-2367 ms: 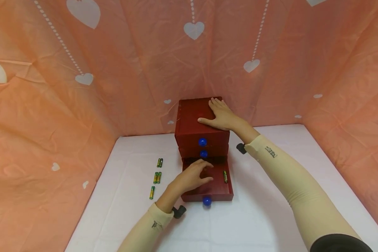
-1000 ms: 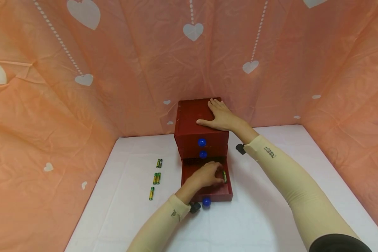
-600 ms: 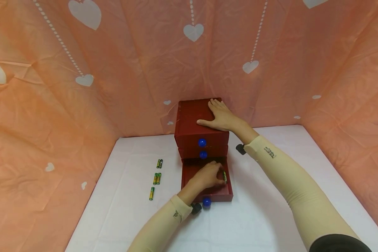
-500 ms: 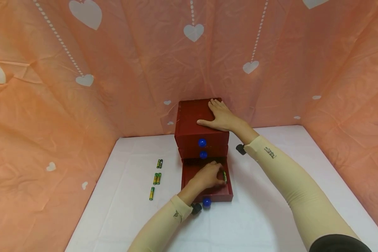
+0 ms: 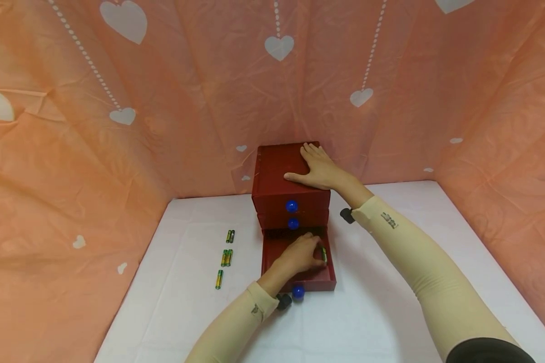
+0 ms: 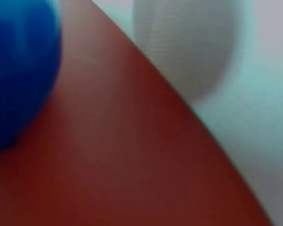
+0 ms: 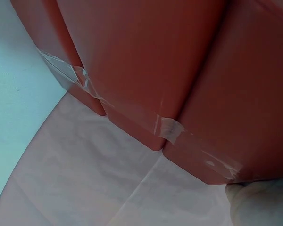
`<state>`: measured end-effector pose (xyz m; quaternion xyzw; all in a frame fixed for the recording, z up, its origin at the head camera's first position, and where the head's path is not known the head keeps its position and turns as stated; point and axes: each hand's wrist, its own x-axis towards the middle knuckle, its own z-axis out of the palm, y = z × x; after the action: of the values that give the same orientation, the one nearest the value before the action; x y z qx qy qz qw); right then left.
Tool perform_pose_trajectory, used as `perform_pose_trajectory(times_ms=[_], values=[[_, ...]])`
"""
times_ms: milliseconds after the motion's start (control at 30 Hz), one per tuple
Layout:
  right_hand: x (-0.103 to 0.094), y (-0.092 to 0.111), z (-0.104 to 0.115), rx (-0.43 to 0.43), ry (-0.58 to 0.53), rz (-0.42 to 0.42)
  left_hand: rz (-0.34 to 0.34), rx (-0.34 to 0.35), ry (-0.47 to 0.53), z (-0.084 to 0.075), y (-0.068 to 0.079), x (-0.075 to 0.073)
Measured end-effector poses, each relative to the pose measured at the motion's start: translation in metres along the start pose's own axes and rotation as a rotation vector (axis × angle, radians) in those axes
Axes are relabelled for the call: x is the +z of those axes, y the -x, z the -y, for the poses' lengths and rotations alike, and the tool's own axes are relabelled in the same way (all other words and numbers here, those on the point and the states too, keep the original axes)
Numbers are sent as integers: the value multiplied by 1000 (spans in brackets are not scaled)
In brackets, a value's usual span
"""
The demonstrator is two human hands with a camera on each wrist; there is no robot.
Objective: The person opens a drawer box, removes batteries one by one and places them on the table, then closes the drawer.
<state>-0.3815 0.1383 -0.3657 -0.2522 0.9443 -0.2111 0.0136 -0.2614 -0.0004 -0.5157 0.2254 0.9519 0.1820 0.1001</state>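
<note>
In the head view, my left hand [image 5: 301, 253] is inside the pulled-out bottom drawer [image 5: 300, 285] of a dark red drawer box [image 5: 279, 169]. Its thumb and fingers pinch a green and yellow battery [image 5: 324, 254] beside the drawer's right wall. My right hand [image 5: 317, 170] rests palm down on top of the box, fingers spread. The left wrist view has the drawer's blue round knob [image 6: 21, 70] and red front close up. In the right wrist view, the box's side [image 7: 132, 61] fills the top, joined with clear tape, and part of the hand shows at the lower right.
Left of the drawer, several batteries lie on the white table: a pair [image 5: 230, 236], another pair [image 5: 227, 257] and a single one [image 5: 219, 279]. Two upper drawers, with blue knobs [image 5: 291, 205], are closed. A peach cloth with hearts [image 5: 209, 101] hangs behind.
My left hand has moved right across the drawer to the battery, and its thumb and fingers have closed on it. My right hand has stayed on top of the box.
</note>
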Motion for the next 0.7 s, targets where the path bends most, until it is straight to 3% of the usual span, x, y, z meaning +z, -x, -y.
perform_pose_trajectory(times_ms=[700], values=[[1, -2, -2, 0, 13, -3, -1, 4, -51, 0, 0, 1]])
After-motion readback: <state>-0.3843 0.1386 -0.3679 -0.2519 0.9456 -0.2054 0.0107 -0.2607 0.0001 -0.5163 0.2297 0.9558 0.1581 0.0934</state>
